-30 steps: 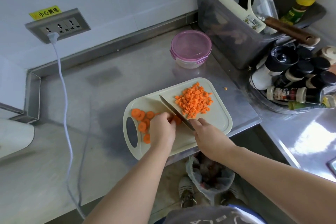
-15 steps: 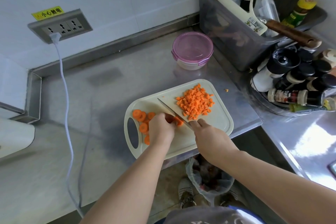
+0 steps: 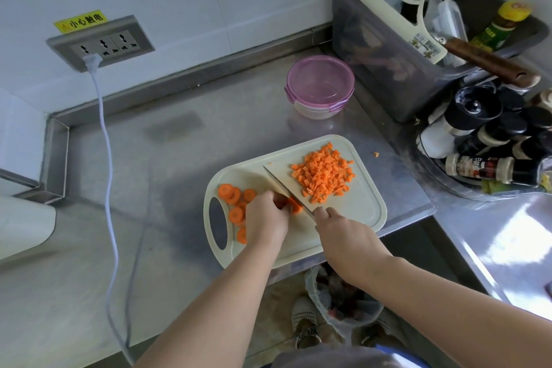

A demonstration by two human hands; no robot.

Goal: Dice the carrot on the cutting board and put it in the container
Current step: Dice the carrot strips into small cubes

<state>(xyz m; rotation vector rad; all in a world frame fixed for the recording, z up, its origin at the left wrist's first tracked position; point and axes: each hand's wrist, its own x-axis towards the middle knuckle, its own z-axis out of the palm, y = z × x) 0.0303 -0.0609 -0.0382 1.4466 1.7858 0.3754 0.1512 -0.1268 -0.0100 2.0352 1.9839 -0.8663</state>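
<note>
Roughly halfway, you have a diced pile (image 3: 324,175) on the cutting board (image 3: 358,212) at 2 o'clock, slices (image 3: 234,197) waiting at 9. Your left grip (image 3: 265,216) pins a carrot piece (image 3: 295,205), your right grip (image 3: 343,236) holds the knife (image 3: 280,185); the container (image 3: 320,86) at 12 is lidded.

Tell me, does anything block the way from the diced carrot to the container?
Yes: the pink lid sits on the container, so the diced carrot cannot go in yet. Nothing visible lies on the counter between them.

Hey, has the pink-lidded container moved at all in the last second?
No. The pink-lidded container keeps its spot just left of the grey bin, with the same gap to the cutting board.
</note>
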